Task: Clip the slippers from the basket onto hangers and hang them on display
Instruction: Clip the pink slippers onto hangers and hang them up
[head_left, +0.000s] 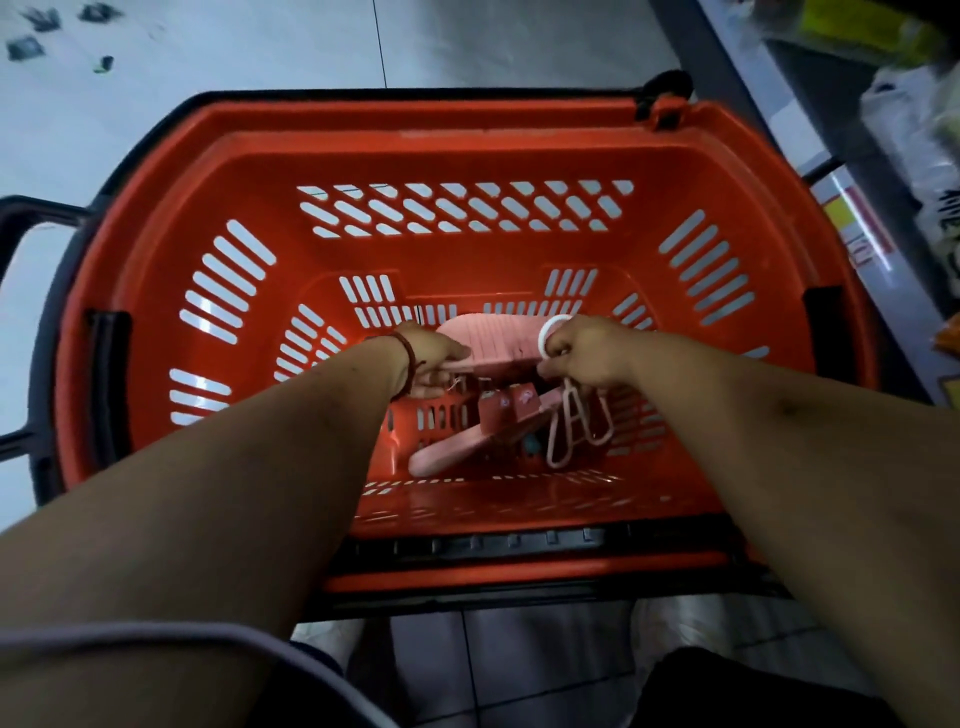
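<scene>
In the basket (415, 119), left hand (434, 358) grips one pink slipper (498, 343) above a second slipper (447, 457); right hand (582, 351) clutches one hanger (543, 338) just beside it

Pale tiled floor (519, 41); dark scraps (23, 48) top left; stocked shelf (789, 104) at right.

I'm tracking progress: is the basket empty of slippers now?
No, the left hand grips a pink slipper inside the orange basket, and a second slipper lies beneath it.
</scene>
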